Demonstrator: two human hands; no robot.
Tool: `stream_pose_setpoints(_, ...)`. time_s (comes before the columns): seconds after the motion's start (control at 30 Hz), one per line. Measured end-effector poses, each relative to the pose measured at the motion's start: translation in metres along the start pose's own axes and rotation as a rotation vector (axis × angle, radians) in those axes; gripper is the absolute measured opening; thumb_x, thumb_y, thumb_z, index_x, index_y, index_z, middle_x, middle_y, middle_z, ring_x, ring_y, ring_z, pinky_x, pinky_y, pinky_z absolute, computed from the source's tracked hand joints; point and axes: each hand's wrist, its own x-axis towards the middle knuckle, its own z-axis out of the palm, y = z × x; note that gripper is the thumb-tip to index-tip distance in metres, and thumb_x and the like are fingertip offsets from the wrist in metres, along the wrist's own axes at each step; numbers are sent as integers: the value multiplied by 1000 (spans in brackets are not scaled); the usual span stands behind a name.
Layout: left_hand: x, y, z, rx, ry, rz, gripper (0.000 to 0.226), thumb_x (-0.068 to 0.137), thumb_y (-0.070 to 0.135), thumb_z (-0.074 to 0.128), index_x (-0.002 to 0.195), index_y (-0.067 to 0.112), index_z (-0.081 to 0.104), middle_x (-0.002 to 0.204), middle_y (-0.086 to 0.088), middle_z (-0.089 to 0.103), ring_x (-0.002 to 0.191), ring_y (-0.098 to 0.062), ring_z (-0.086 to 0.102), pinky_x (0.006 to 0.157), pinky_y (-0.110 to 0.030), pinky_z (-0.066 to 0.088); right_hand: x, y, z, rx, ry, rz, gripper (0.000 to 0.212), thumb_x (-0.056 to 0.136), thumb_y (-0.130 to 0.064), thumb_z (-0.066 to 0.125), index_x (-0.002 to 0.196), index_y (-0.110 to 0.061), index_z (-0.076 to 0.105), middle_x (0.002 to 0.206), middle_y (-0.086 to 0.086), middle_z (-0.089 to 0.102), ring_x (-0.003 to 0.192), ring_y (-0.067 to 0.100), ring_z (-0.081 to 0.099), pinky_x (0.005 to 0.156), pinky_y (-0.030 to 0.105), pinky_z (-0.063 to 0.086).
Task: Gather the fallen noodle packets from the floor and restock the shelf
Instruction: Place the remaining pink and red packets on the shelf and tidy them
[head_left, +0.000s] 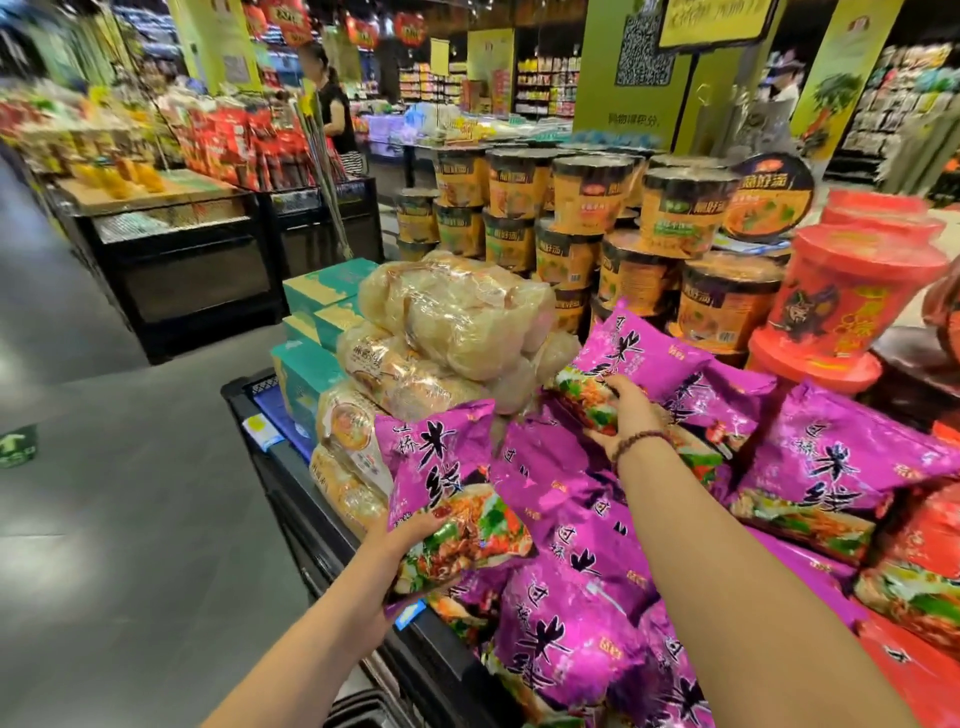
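My left hand (410, 540) grips the lower end of a purple noodle packet (447, 483), held upright over the front edge of the black display shelf (322, 525). My right hand (626, 410), with a bead bracelet at the wrist, holds another purple noodle packet (639, 358) at its lower end, above the back of the pile. Several more purple noodle packets (571, 587) lie heaped on the shelf under both arms and to the right.
Clear bags of pale noodles (452, 322) and teal boxes (306, 379) stand left of the pile. Orange noodle bowls (587, 218) and red tubs (852, 306) are stacked behind. Grey aisle floor (130, 493) lies to the left. A person (335, 104) stands far back.
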Motion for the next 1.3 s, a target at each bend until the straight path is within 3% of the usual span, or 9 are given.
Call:
stream_pose_setpoints(0.17, 0, -4, 3, 37, -15, -3, 27, 86, 13, 64, 112, 16, 59, 82, -4, 76, 68, -20, 73, 60, -30, 59, 20, 15, 3, -114, 173, -141, 68, 72, -22, 75, 127, -5, 40, 122, 9, 50, 96, 27, 59, 59, 41, 58)
stream_pose_setpoints(0.3, 3, -6, 5, 25, -17, 19, 49, 75, 19, 70, 122, 18, 55, 90, -5, 77, 77, -21, 74, 64, -32, 58, 0, 20, -12, -815, 325, -346, 63, 87, -43, 65, 127, -3, 37, 119, 15, 56, 88, 36, 62, 70, 40, 50)
stream_pose_setpoints(0.43, 6, -5, 9, 5, -37, 14, 57, 67, 21, 72, 121, 13, 55, 92, -8, 76, 78, -23, 74, 63, -34, 62, -5, 30, -22, -1101, 516, -950, 85, 80, -39, 73, 142, -3, 28, 136, 21, 43, 123, 37, 43, 94, 47, 46)
stream_pose_setpoints(0.53, 7, -5, 11, -3, -50, 10, 58, 65, 21, 73, 120, 13, 56, 94, -9, 76, 82, -25, 74, 70, -36, 62, 7, 32, -24, -1524, 391, -1249, 83, 78, -37, 73, 147, -17, 31, 150, 18, 30, 138, 36, 26, 115, 50, 15)
stream_pose_setpoints(0.63, 8, -5, 11, 0, -60, -7, 70, 62, 22, 85, 125, 15, 55, 104, -11, 74, 92, -28, 73, 78, -41, 61, 17, 30, -25, -1951, 182, -1160, 63, 91, -47, 51, 148, -40, 25, 161, 7, 4, 147, 33, -1, 112, 58, -11)
stream_pose_setpoints(0.87, 10, -7, 10, 27, -71, -2, 74, 59, 30, 81, 127, 20, 55, 109, -7, 74, 99, -28, 71, 101, -50, 48, 42, 14, -24, -2195, -30, -858, 65, 94, -57, 37, 148, -50, 1, 159, 2, -19, 145, 34, -17, 114, 60, -5)
stream_pose_setpoints(1.03, 8, -10, 18, 71, -73, -8, 63, 60, 31, 78, 119, 23, 59, 103, -5, 75, 97, -25, 71, 99, -47, 50, 27, 2, -23, -2097, -113, -892, 62, 95, -58, 35, 149, -47, 8, 161, 2, -10, 147, 31, -10, 117, 56, -1)
stream_pose_setpoints(1.13, 13, -8, 25, 101, -99, -11, 62, 64, 27, 86, 120, 23, 60, 105, -6, 75, 99, -26, 70, 94, -43, 54, -5, 3, -28, -1665, -173, -991, 56, 96, -48, 43, 148, -36, 26, 160, 3, 13, 147, 24, 11, 118, 43, 12)
stream_pose_setpoints(1.3, 20, -5, 49, 142, -141, -13, 35, 77, 21, 74, 109, 19, 60, 81, 0, 76, 72, -15, 72, 62, -26, 56, -77, 3, -46, -886, -590, -364, 47, 91, -41, 52, 135, -28, 43, 122, -4, 58, 95, 2, 62, 74, 10, 48)
